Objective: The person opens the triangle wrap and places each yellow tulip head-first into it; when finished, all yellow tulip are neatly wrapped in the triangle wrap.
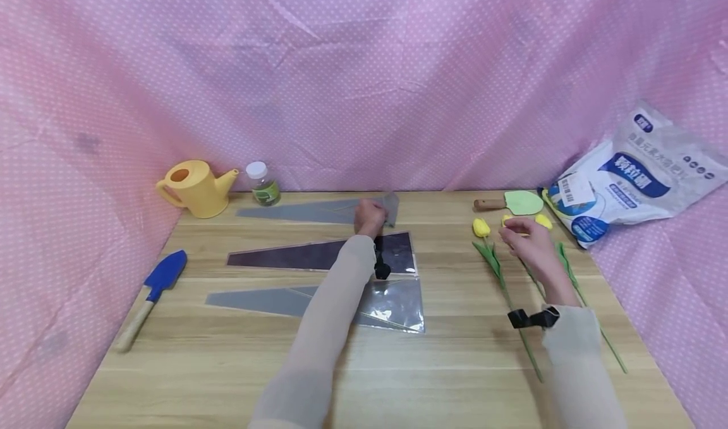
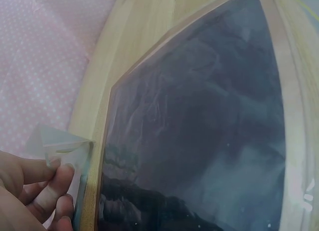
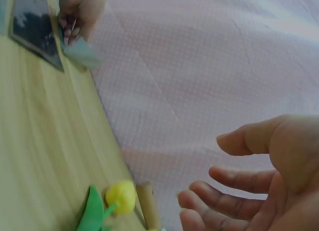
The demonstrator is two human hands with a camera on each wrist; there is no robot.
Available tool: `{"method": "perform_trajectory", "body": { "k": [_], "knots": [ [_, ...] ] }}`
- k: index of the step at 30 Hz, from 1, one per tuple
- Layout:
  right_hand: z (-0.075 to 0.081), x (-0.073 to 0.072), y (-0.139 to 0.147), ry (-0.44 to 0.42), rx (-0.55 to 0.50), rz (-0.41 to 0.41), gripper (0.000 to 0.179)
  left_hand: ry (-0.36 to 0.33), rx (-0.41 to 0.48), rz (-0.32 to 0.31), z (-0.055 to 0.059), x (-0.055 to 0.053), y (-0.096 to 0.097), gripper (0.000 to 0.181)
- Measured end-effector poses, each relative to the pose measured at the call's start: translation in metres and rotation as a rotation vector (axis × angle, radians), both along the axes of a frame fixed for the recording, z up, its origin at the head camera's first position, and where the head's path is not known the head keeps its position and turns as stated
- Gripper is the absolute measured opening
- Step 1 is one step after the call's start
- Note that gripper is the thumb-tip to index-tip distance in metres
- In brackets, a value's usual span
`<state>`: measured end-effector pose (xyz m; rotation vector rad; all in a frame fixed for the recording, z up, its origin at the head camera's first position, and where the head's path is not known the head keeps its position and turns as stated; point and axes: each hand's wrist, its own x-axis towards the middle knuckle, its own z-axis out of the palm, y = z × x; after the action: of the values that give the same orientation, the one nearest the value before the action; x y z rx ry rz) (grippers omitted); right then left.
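Note:
My left hand (image 1: pixel 370 216) pinches the wide end of the farthest grey tapered flower sleeve (image 1: pixel 296 212); in the left wrist view its clear plastic corner (image 2: pixel 67 144) stands up between thumb and fingers. A dark tapered sleeve (image 1: pixel 290 256) and another grey sleeve (image 1: pixel 392 302) lie nearer, partly under my left forearm. My right hand (image 1: pixel 534 249) hovers over three yellow artificial tulips (image 1: pixel 481 228) with green stems. Its fingers are loosely bent, thumb apart, with nothing between them in the right wrist view, where one tulip (image 3: pixel 121 197) shows below left.
A yellow watering can (image 1: pixel 201 189) and a white-capped jar (image 1: pixel 264 184) stand at the back left. On the left lies a blue trowel (image 1: pixel 165 274). A green trowel (image 1: pixel 522 203) and a large white bag (image 1: pixel 631 170) sit at the back right, before pink dotted cloth (image 1: pixel 364 81).

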<state>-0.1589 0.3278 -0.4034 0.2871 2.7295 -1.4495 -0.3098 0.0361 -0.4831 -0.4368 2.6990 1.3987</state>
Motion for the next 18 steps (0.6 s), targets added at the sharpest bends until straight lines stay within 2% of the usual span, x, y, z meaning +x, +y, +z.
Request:
{"method": "perform_trajectory", "body": {
  "k": [6, 18],
  "knots": [
    [-0.009, 0.023, 0.014, -0.010, 0.065, 0.016, 0.053, 0.001, 0.000, -0.011, 0.002, 0.002, -0.002, 0.009],
    [-0.037, 0.056, 0.028, -0.122, 0.119, 0.025, 0.065, -0.010, -0.015, -0.005, 0.004, 0.003, 0.000, 0.009]
  ]
}}
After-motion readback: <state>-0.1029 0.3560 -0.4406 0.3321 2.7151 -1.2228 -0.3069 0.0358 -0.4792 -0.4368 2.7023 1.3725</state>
